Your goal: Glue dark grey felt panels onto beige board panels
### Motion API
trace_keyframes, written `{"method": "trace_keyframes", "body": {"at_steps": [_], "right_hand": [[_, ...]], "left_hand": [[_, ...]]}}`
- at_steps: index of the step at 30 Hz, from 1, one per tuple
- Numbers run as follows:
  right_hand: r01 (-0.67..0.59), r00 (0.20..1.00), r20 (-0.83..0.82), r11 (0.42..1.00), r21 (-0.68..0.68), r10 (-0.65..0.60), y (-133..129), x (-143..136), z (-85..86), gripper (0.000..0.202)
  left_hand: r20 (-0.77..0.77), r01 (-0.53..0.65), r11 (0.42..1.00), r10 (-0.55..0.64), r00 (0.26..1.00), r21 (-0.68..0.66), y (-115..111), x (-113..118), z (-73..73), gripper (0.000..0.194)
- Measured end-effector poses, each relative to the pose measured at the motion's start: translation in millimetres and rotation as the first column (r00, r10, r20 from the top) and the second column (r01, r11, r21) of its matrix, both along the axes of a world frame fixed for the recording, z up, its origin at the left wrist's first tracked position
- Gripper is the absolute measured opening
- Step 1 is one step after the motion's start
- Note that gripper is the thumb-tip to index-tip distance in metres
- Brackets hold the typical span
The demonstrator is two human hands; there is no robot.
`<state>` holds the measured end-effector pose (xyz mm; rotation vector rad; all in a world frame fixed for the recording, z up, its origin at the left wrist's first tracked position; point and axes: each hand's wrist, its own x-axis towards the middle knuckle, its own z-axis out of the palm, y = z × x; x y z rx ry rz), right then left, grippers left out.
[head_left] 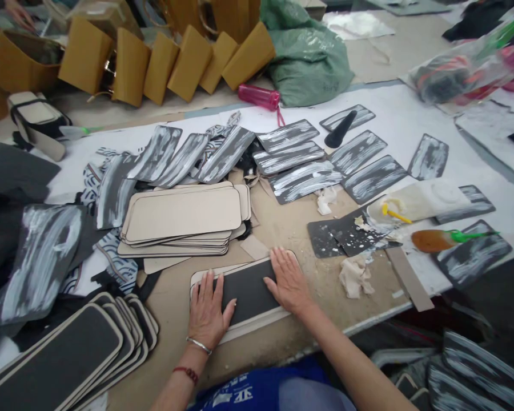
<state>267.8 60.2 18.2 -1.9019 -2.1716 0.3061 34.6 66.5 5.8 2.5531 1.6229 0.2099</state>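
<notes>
A dark rectangular panel point(248, 290) lies on a beige board point(257, 326) with rounded corners, near the table's front edge. My left hand point(209, 311) rests flat on the panel's left end, fingers spread. On its right end lies my right hand point(288, 279), palm down with the fingers stretched out. Just behind them is a stack of beige boards point(184, 214). At the lower left, several dark panels with beige borders point(60, 359) are stacked in a slanting row.
Glue-streaked dark pieces point(306, 180) spread across the back and right. A glue bottle point(430, 240), crumpled scraps point(355, 278) and a beige strip point(409, 279) lie to the right. Brown bags point(188, 63), a pink bottle point(259, 97) and a green sack point(308, 63) stand behind.
</notes>
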Motion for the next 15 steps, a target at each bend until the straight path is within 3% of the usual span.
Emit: {"method": "trace_keyframes", "body": {"at_steps": [4, 8, 15], "right_hand": [[0.089, 0.996, 0.006, 0.996, -0.013, -0.089, -3, 26, -7.0, 0.059], [0.275, 0.961, 0.026, 0.961, -0.006, -0.275, -13, 40, -9.6, 0.050], [0.301, 0.945, 0.152, 0.952, -0.053, -0.290, -26, 49, 14.3, 0.034]], "left_hand": [[-0.018, -0.016, 0.999, 0.015, 1.000, -0.029, 0, 1, 2.5, 0.060], [-0.034, -0.024, 0.999, 0.023, 0.999, -0.021, 0, 1, 3.9, 0.061], [0.066, -0.054, 0.998, 0.056, 0.996, -0.042, -2, 2, 5.6, 0.063]]}}
